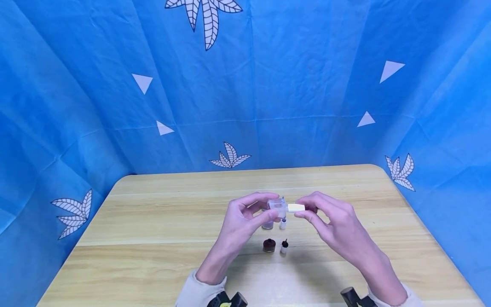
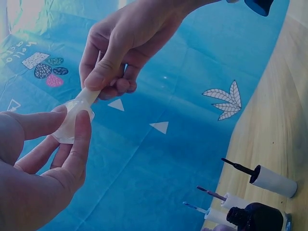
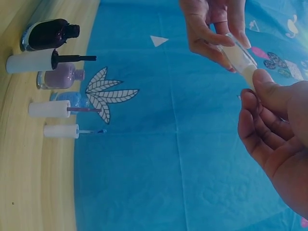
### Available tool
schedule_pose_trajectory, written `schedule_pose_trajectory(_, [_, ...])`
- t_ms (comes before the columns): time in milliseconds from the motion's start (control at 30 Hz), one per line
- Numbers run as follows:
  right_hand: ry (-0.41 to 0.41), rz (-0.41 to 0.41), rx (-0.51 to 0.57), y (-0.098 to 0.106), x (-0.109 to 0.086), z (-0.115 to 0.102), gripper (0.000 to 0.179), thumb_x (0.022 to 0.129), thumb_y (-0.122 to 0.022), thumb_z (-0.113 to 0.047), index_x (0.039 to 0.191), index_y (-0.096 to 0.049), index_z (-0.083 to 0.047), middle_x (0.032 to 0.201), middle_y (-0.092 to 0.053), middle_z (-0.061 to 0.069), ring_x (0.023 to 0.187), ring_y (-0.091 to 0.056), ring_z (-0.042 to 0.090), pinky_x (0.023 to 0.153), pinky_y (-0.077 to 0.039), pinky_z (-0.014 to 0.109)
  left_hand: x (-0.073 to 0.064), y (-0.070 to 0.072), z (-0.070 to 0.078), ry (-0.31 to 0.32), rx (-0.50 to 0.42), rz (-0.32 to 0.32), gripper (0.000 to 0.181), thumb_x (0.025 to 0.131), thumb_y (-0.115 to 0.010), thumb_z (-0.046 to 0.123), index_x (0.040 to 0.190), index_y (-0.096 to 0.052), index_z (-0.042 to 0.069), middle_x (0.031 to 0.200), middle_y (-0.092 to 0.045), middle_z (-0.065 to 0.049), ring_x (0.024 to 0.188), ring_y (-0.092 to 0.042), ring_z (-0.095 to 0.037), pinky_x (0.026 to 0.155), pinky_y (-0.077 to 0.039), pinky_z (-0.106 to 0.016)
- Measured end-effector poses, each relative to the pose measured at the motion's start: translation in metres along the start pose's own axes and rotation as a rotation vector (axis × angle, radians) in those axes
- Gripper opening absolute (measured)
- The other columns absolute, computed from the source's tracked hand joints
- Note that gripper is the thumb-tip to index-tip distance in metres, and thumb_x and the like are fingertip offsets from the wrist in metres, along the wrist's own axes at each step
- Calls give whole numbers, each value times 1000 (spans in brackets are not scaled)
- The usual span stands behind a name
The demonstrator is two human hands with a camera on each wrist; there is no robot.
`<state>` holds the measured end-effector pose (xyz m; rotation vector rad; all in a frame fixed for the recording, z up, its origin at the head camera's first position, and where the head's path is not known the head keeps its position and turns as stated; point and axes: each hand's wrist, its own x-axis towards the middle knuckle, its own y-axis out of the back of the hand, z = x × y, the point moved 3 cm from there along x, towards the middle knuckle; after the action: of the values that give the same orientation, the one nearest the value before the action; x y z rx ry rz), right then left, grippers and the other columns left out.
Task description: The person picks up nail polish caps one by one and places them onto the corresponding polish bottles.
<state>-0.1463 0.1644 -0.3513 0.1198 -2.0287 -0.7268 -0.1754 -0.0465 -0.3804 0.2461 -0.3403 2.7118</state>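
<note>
Above the table, my left hand point(image 1: 243, 221) holds a clear nail polish bottle point(image 1: 277, 207) with pale contents by its sides, between thumb and fingers. The bottle lies sideways, its neck end turned to the right. My right hand point(image 1: 341, 224) pinches the white cap point(image 1: 296, 208) at that end between thumb and fingertips. In the right wrist view the cap point(image 3: 249, 74) sits in line with the bottle point(image 3: 237, 52), partly covered by the thumb. Below the hands stand a dark nail polish bottle point(image 3: 45, 34), a lilac one point(image 3: 58, 78) and a light blue one point(image 3: 67, 97), all uncapped.
Beside those bottles, white caps stand with brushes pointing up: one with a dark brush point(image 3: 31, 62), one with a lilac brush point(image 3: 48, 109), one with a blue brush point(image 3: 61, 131). The wooden table point(image 1: 153, 213) meets a blue cloth backdrop point(image 1: 291, 85) at its far edge and sides.
</note>
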Motion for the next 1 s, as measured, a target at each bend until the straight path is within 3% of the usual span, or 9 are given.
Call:
schedule_pose_trajectory(267, [-7,-36,-50,-5,-1,0,7,103,-63,-13,102,-70,-14,84,-56,-13,67,-47,0,57,-42,11,-1,0,2,-11,15,9,34,88,-77,-4,121,-71,-3,119,-66,-18,98,-66,-24,70,-63,-29])
schedule_pose_trajectory(433, [-67,-69,-69,-6,-3,1,17,99,-64,-3,95,-66,-19,76,-48,-13,63,-43,1,55,-38,12,-1,-1,4,-12,18,2,34,87,-77,-5,121,-71,-5,120,-66,-18,97,-66,-24,70,-62,-28])
schedule_pose_trajectory(567, [-128,-87,-52,-5,-4,1,20,97,-68,-2,102,-68,-21,79,-53,-15,67,-49,2,59,-41,11,-1,-1,3,0,23,12,33,88,-77,-4,120,-72,-3,118,-66,-17,96,-65,-22,69,-62,-27])
schedule_pose_trajectory(733, [-36,-13,-6,-1,-1,0,17,98,-72,-18,114,-71,-13,86,-61,-14,73,-56,2,58,-45,10,-1,1,3,16,28,21,34,89,-77,0,122,-72,-1,111,-66,-16,95,-65,-23,69,-62,-27])
schedule_pose_trajectory(833, [44,30,2,-1,1,-2,23,101,-67,-30,109,-72,-9,85,-63,-10,70,-56,2,57,-46,9,-1,2,3,19,19,17,34,90,-77,0,123,-71,-1,107,-66,-16,95,-66,-23,70,-62,-28])
schedule_pose_trajectory(1000, [123,60,-63,-5,4,-6,29,105,-59,-29,104,-72,-3,87,-66,-5,70,-56,4,62,-48,9,-1,3,4,18,3,4,35,90,-76,-1,124,-70,-3,108,-67,-17,92,-68,-23,70,-62,-29])
